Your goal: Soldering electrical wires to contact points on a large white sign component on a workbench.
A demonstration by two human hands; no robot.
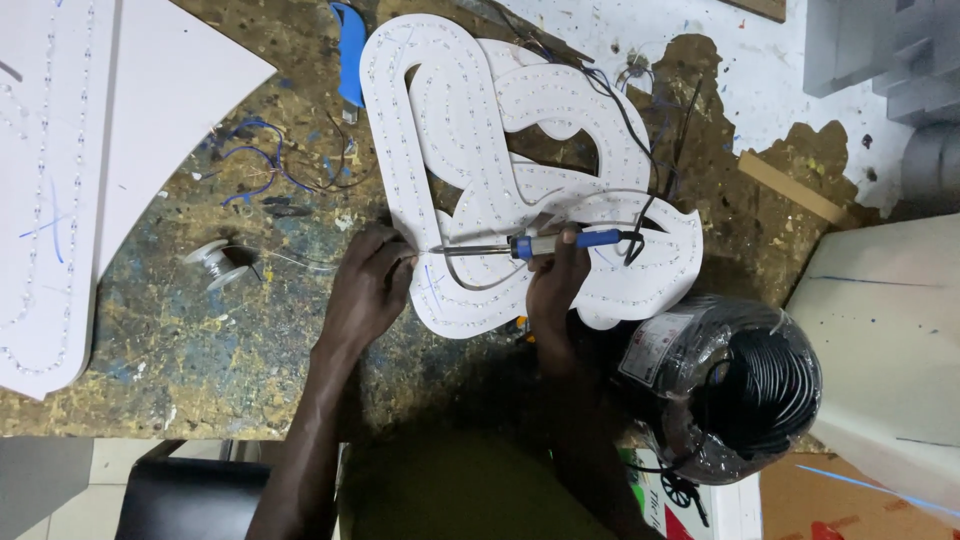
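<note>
A stack of curved white cut-out boards point(480, 130) studded with rows of small LEDs lies on the stained workbench point(200, 340). My right hand point(553, 290) grips a blue-handled soldering iron point(520, 245) lying level, its metal tip pointing left. The tip ends at the board's left edge, right by the fingertips of my left hand point(372, 285). That hand pinches something small and thin against the board; I cannot make out what. Thin dark wires point(640, 150) run over the boards to the right.
A small spool of solder wire point(215, 263) lies left of my left hand. Loose blue wires point(265, 170) sit behind it. A shrink-wrapped coil of black cable point(740, 385) stands at my right. Large white panels point(60, 180) occupy the left, another white board point(890, 330) the right.
</note>
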